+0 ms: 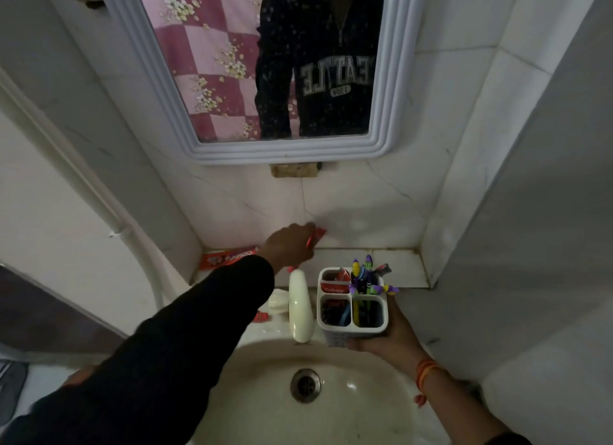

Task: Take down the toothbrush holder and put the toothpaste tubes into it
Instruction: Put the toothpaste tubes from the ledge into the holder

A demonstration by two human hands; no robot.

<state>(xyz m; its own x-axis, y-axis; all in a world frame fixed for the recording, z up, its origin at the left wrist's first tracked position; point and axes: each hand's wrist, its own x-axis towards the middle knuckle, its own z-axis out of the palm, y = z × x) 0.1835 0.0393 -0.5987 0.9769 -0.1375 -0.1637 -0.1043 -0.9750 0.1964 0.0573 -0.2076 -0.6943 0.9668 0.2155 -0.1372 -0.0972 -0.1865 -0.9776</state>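
"Colgate" stands in white on the red toothpaste tube (335,289) in the toothbrush holder (352,315). The mirror (285,79) shows a dark sweatshirt (325,89) reading, reversed, "EATTLE" and "1994". The red carton (229,258) on the ledge bears lettering too blurred to read.

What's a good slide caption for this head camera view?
Left hand lifts a toothpaste tube; right hand holds the toothbrush holder.

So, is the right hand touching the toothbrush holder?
Touching: the head view shows the right hand wrapped under the toothbrush holder, fingers on its base.

A home bathroom, at the washbasin.
White basin (331,395) with drain (305,385) at bottom centre, framed mirror (391,112) at top, marble-look wall tiles (348,205) between them.
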